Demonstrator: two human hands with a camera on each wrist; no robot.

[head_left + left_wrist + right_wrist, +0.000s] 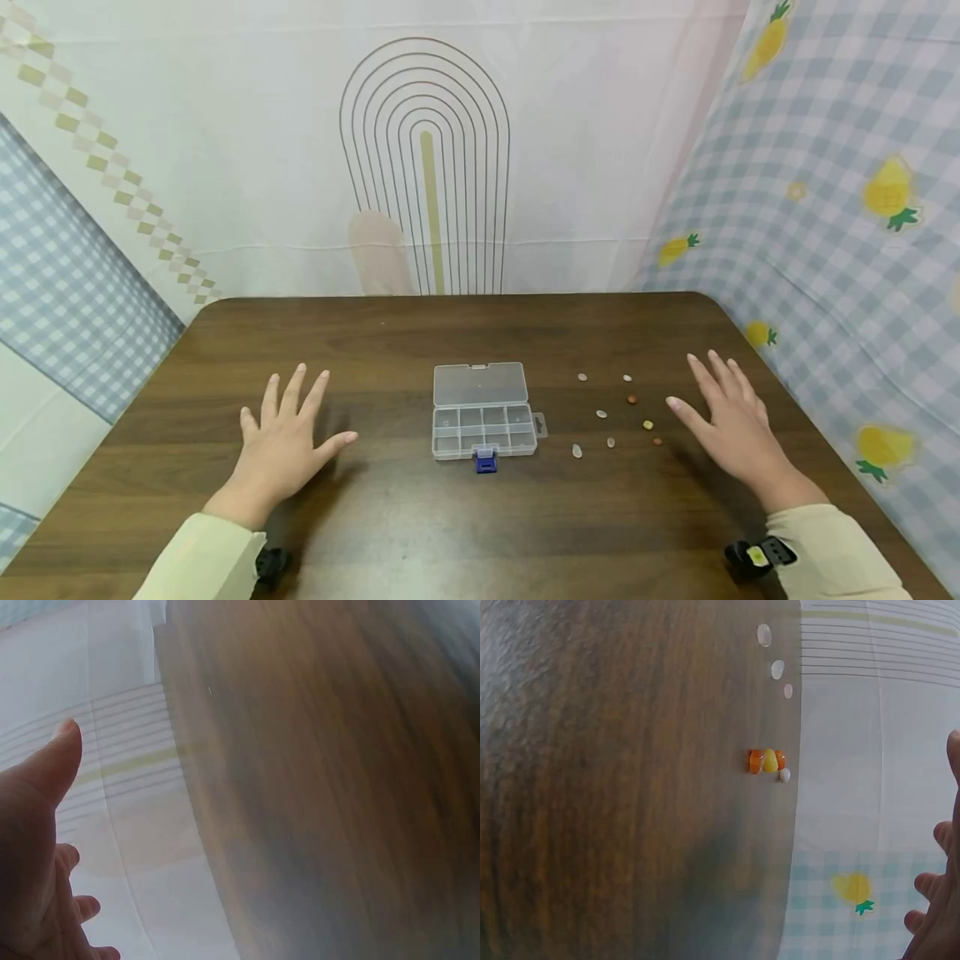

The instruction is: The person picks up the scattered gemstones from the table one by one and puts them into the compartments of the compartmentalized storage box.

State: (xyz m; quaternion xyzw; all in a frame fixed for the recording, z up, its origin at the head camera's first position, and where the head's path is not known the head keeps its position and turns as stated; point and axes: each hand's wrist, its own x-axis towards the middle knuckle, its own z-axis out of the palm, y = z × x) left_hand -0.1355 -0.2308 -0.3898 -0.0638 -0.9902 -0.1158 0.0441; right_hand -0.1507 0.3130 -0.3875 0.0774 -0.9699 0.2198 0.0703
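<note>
Dark wooden table, pale patterned cloth hanging behind | clear divided box mid-table, lid folded back, blue latch at its near side | small stones, whitish, yellow and orange, scattered between box and right hand | left hand left of box, fingers splayed; right hand's fingers extended | each grip wide

Left hand back up, fingers straight and splayed, thumb out inward. Right hand also back up, fingers straight but closer together, thumb angled inward. Hands well apart.
</note>
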